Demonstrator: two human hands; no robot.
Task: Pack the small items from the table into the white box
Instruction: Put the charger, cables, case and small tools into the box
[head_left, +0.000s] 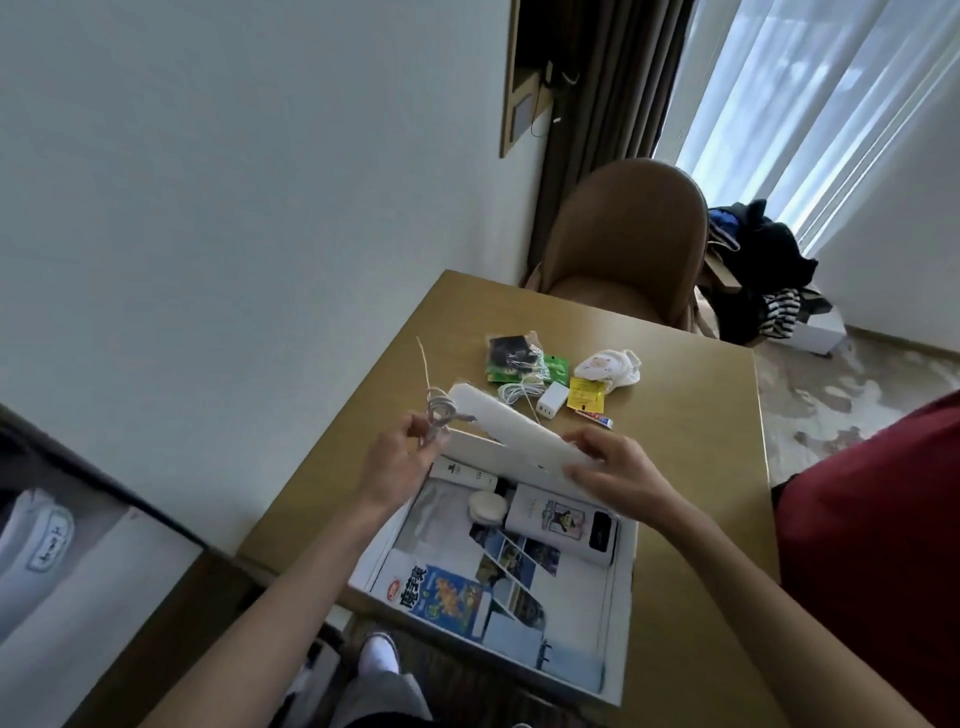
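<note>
The white box (621, 613) lies open at the table's near edge, holding a power bank (566, 519), a round white puck (487, 506), a blue snack packet (441, 597) and printed sheets. My right hand (613, 467) grips a long white power strip (511, 423) above the box's far end. My left hand (402, 452) pinches the coiled grey cord (440, 410) attached to it. Beyond the box lie a white charger with cable (550, 399), a yellow packet (586, 395), a green packet (511, 358), a small tube (595, 417) and a white mask (610, 366).
The wooden table (691, 467) stands against a white wall on the left. A brown chair (628, 239) sits at its far end, with dark clothes piled beyond it. A red surface (872, 545) lies to the right. A thin string (423, 358) trails from the cord.
</note>
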